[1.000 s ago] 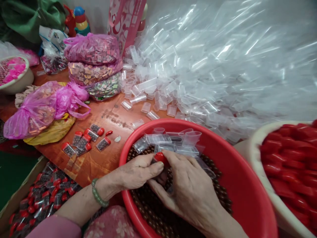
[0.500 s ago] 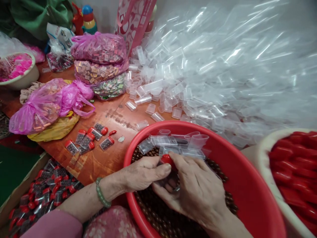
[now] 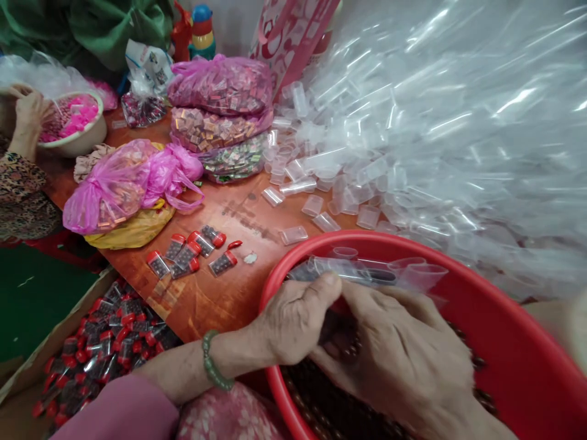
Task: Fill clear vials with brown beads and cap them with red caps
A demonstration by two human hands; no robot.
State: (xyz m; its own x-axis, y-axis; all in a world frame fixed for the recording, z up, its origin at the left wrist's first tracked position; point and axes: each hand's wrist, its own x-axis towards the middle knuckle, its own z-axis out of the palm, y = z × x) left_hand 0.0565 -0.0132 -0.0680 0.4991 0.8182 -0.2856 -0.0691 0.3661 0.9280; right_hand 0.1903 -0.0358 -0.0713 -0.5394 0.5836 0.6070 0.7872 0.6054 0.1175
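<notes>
My left hand (image 3: 298,318), with a green bead bracelet on its wrist, is closed over the red cap end of a small clear container (image 3: 334,327). My right hand (image 3: 398,348) curls round the same container from the other side; fingers hide most of it, and its inside looks dark. Both hands are over a red basin (image 3: 527,342) holding small dark brown balls (image 3: 316,403). Several clear empty tubes (image 3: 358,269) lie in the basin just beyond my fingers.
Clear tubes (image 3: 330,165) spread across the orange table (image 3: 243,214). Filled red-capped containers (image 3: 183,253) lie left of the basin, with more in a box (image 3: 110,342) below. Pink bags (image 3: 220,91) stand behind. At far left, another person's hand (image 3: 30,116) is at a white bowl (image 3: 89,134).
The view has swung left, bringing another person's hand into sight. My left thumb has moved up over the red cap, which is now mostly covered.
</notes>
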